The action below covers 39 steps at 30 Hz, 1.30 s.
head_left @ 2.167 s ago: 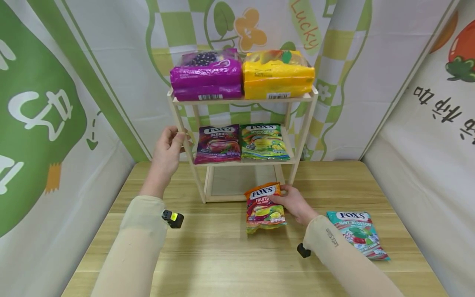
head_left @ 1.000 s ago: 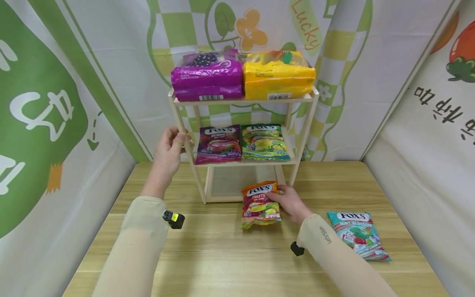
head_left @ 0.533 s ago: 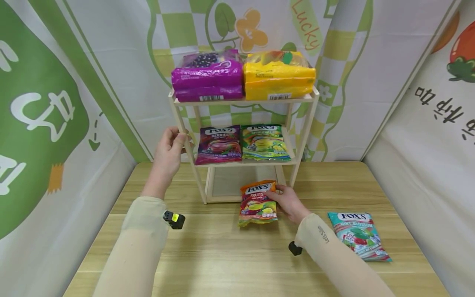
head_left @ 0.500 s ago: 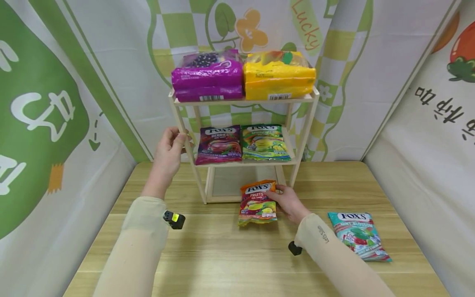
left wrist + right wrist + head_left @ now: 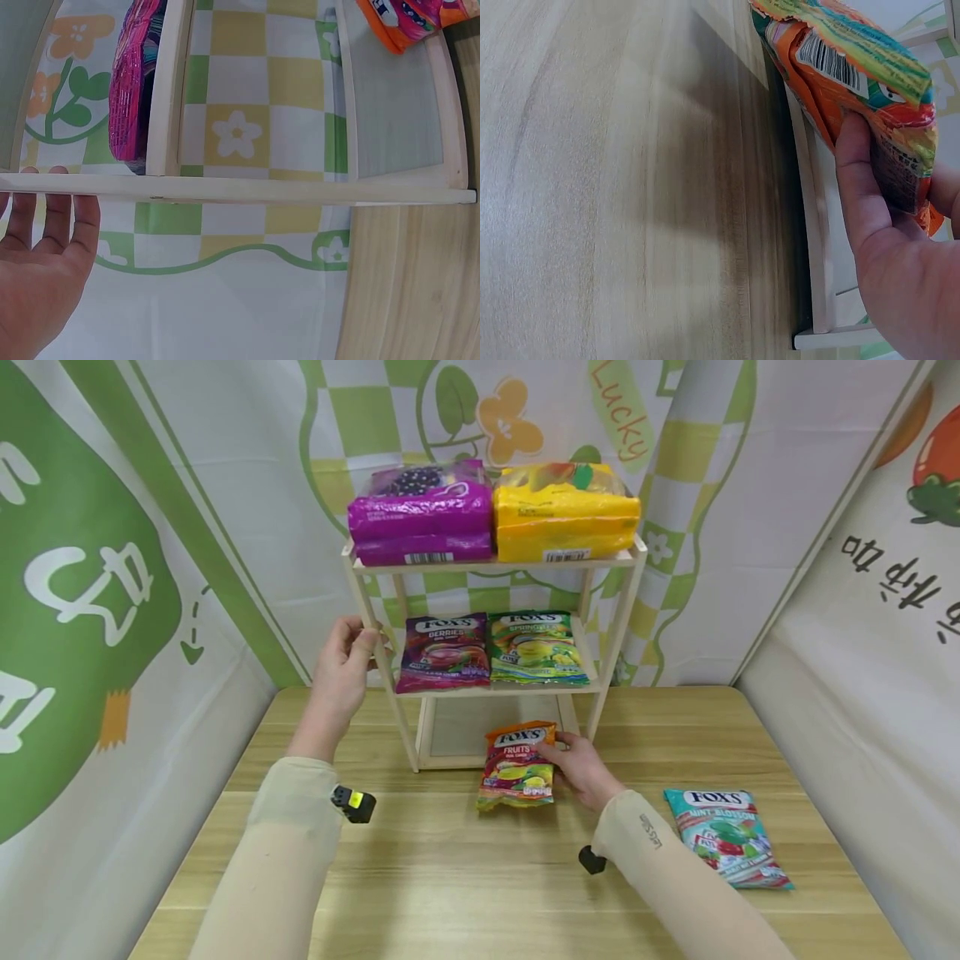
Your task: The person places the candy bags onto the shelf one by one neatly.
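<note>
My left hand (image 5: 341,672) grips the left front post of a pale wooden shelf rack (image 5: 403,731); in the left wrist view its fingers (image 5: 84,217) reach behind the post. An orange and red FOX'S Fruits candy bag (image 5: 516,772) is pinched in my right hand (image 5: 587,768), thumb on the printed front and fingers behind. Tilted, the bag hangs before the rack's lowest shelf (image 5: 457,727), its top edge over the shelf's front. From the right wrist its barcode side (image 5: 832,64) shows, off the table top.
On the middle shelf lie a purple Berries bag (image 5: 444,652) and a green Spring Tea bag (image 5: 536,647). Purple (image 5: 420,518) and yellow (image 5: 566,518) packs sit on top. A teal Mint Blossom bag (image 5: 727,839) lies on the wooden table (image 5: 465,893) at right.
My right hand has moved the Fruits candy bag leftward and slightly up, closer to the lowest shelf. The left hand stays on the post.
</note>
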Motion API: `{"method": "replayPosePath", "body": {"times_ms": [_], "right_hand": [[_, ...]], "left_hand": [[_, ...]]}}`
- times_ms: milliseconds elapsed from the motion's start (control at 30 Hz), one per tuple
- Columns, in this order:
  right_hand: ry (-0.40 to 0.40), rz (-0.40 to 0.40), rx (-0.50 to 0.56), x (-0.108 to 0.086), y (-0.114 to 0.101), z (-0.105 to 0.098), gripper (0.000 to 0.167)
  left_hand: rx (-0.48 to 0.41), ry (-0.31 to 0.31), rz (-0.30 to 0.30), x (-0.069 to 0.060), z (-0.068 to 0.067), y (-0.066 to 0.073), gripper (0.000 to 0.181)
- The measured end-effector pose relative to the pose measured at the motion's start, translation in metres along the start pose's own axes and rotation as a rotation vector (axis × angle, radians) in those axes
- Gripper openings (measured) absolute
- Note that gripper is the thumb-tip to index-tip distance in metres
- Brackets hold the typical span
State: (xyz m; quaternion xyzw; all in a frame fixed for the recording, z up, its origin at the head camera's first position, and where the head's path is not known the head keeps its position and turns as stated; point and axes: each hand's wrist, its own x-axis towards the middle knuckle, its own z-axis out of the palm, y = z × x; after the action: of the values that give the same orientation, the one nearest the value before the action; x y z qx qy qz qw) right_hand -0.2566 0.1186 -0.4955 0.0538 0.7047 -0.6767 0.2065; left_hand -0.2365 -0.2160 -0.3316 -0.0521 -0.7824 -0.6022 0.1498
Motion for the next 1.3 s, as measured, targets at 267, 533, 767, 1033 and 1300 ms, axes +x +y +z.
{"method": "replayPosePath", "body": {"times_ms": [267, 533, 767, 1033, 1300], "right_hand": [[0.007, -0.018, -0.018, 0.002, 0.000, 0.003, 0.064], [-0.016, -0.009, 0.056, 0.005, 0.001, 0.005, 0.066], [-0.044, 0.001, 0.093, 0.005, -0.001, 0.009, 0.064], [-0.066, -0.006, 0.156, 0.007, -0.002, 0.012, 0.059], [-0.092, -0.006, 0.198, 0.010, -0.002, 0.014, 0.061]], "left_hand": [[0.006, 0.000, 0.007, 0.001, 0.000, -0.002, 0.045], [0.008, 0.003, 0.019, 0.001, 0.000, -0.002, 0.046], [0.001, -0.004, 0.031, 0.000, 0.000, -0.002, 0.046], [0.013, 0.002, 0.030, 0.001, -0.001, -0.004, 0.045], [0.031, 0.002, 0.033, 0.001, -0.001, -0.005, 0.046]]}}
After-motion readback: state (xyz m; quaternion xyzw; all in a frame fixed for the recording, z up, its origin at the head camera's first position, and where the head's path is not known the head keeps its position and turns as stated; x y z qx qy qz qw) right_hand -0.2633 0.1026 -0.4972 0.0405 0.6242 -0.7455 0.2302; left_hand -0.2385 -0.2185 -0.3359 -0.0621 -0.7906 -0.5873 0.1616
